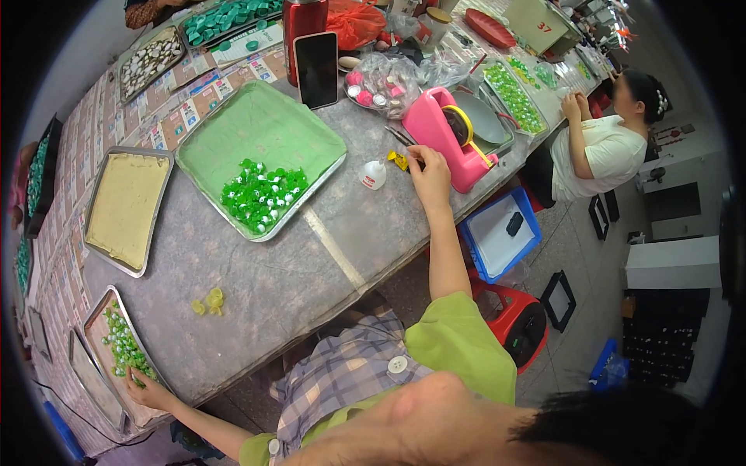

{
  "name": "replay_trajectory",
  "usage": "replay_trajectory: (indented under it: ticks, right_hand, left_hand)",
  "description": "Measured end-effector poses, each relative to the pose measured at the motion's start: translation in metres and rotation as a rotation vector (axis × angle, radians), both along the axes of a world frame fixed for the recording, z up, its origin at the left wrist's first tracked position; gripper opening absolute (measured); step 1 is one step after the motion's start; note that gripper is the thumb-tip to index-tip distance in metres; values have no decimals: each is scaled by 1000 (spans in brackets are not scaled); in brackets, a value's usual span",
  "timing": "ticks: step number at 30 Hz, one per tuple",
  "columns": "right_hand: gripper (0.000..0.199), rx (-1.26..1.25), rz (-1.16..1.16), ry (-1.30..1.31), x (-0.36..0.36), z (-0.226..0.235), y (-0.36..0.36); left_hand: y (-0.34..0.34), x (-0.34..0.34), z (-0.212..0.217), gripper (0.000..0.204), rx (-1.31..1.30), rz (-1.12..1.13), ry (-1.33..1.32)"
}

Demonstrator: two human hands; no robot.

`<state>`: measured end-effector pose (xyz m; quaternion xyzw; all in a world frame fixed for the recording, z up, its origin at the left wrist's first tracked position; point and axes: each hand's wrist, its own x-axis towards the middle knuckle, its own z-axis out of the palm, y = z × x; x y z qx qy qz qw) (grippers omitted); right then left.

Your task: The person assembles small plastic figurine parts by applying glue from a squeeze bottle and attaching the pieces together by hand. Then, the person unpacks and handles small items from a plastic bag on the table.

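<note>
At the lower left, my left hand (149, 393) is at the near end of a heap of small green-and-white pieces (123, 342) in a metal tray (94, 314). Its fingers are bent together at the pieces; what is between them is too small to make out. My right hand (430, 177) rests at the table's right side, thumb and fingers curled in a pinch. Right by its fingertips lies a small yellow-and-black packet (398, 161); whether they touch it I cannot tell. A small white bottle (373, 175) stands to its left, a pink tape dispenser (443, 144) to its right.
A large green-lined tray (256, 116) holds more green-and-white pieces. Left of it is a tray with a pale yellow slab (128, 210). Several yellowish discs (209, 302) lie nearby. A phone (316, 70) leans on a red bottle (303, 23). Another person (602, 144) sits at far right.
</note>
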<state>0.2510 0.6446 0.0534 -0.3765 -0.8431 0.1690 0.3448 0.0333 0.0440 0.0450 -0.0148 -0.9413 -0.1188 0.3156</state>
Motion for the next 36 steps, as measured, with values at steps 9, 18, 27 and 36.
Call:
replay_trajectory:
  ticks: [9, 18, 27, 36]
  right_hand:
    - [43, 100, 122, -197, -13, -8, -2]
    - [46, 15, 103, -143, -13, -2, 0]
    - [6, -350, 60, 496, 1, 38, -44]
    - [29, -291, 398, 271, -37, 29, -117]
  left_hand:
    - [-1, -1, -2, 24, 28, -18, 6]
    - [0, -1, -2, 24, 65, -18, 2]
    - [-7, -1, -4, 29, 74, 14, 132]
    - [56, 18, 40, 12, 370, -258, 180]
